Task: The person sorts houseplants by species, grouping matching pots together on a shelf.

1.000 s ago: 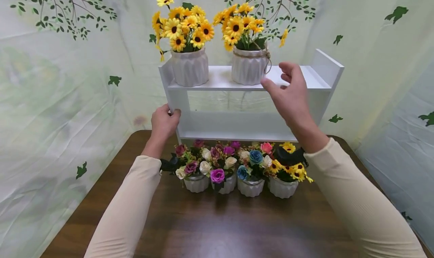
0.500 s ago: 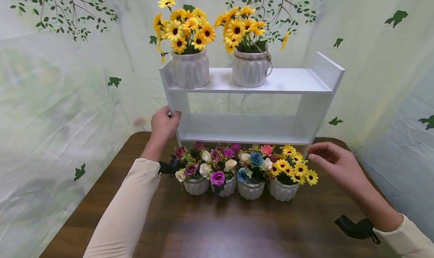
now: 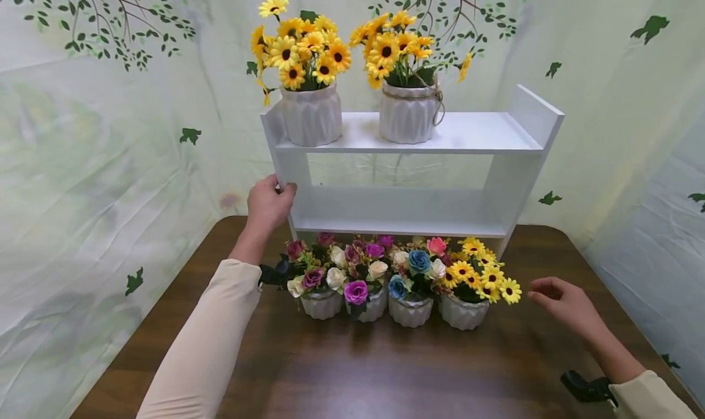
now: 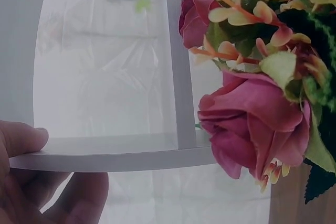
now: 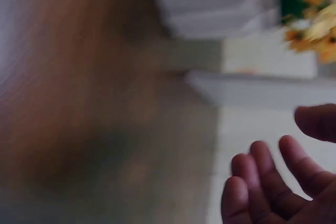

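My left hand (image 3: 269,203) grips the left side panel of a white two-tier shelf (image 3: 407,150); in the left wrist view the thumb lies on one side of the panel (image 4: 121,161) and the fingers on the other. Over the table, just right of a small pot of yellow daisies (image 3: 464,312), my right hand (image 3: 567,309) holds nothing. Its fingers (image 5: 270,174) are loosely bent, with the thumb apart from them, in the right wrist view. Two white pots of yellow flowers, a left pot (image 3: 312,116) and a twine-tied pot (image 3: 407,114), stand on the top shelf.
In front of the shelf, three more small white pots stand in a row: a left rose pot (image 3: 322,304), a purple rose pot (image 3: 368,306) and a blue rose pot (image 3: 410,311). They stand on a brown wooden table (image 3: 358,370). A leaf-printed cloth (image 3: 110,180) hangs behind.
My right hand has left the twine-tied pot on the top shelf and moved down and right, past the daisies. The left hand keeps its grip on the panel.
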Available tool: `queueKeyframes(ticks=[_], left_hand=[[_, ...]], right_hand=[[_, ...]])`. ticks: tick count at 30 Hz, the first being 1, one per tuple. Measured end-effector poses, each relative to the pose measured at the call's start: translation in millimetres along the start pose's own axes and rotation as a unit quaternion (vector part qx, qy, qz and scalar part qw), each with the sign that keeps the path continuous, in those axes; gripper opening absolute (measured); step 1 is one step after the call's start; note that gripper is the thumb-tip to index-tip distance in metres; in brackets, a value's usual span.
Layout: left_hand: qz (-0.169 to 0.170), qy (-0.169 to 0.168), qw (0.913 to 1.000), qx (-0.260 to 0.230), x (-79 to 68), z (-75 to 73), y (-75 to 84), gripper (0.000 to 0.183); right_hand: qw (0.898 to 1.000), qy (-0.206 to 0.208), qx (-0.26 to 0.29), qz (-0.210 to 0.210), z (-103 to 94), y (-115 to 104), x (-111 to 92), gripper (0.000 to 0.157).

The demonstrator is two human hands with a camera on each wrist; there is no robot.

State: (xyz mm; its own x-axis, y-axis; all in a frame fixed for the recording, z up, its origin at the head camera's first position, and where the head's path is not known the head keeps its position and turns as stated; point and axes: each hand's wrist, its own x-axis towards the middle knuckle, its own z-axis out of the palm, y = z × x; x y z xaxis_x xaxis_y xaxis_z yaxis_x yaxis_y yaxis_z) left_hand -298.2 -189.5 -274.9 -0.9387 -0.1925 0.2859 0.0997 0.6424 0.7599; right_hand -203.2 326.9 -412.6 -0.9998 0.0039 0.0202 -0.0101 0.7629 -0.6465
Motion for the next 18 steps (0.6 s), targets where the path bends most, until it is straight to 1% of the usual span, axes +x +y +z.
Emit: queueKeyframes(ticks=[3, 5, 8, 12, 15, 18], left_hand=[[0.001, 0.002, 1.0000, -0.001, 0.4, -1.4, -0.2, 0.041], [0.002, 0.002, 1.0000, 0.000, 0.2, -1.3, -0.5, 0.041], [0.003, 0.004, 1.0000, 0.001, -0.4, -1.2, -0.4, 0.041], [0.001, 0.005, 1.0000, -0.001, -1.1, -1.1, 0.4, 0.041], [-0.001, 0.003, 1.0000, -0.005, -1.5, -0.3, 1.5, 0.041], [-0.003, 0.004, 0.9999, -0.009, -1.8, -0.3, 0.4, 0.041]], right_hand=[[1.000, -0.027, -0.004, 0.008, 10.6, 11, 8, 0.044], [0.999, -0.042, -0.001, 0.017, 18.4, 14, 10, 0.050], [0.998, -0.053, -0.001, 0.021, 29.6, 13, 12, 0.062], [0.998, -0.058, 0.009, -0.004, 42.5, 9, 12, 0.074], [0.997, -0.062, 0.036, -0.023, 49.9, 5, 11, 0.077], [0.996, -0.063, 0.055, -0.034, 56.2, 2, 12, 0.074]])
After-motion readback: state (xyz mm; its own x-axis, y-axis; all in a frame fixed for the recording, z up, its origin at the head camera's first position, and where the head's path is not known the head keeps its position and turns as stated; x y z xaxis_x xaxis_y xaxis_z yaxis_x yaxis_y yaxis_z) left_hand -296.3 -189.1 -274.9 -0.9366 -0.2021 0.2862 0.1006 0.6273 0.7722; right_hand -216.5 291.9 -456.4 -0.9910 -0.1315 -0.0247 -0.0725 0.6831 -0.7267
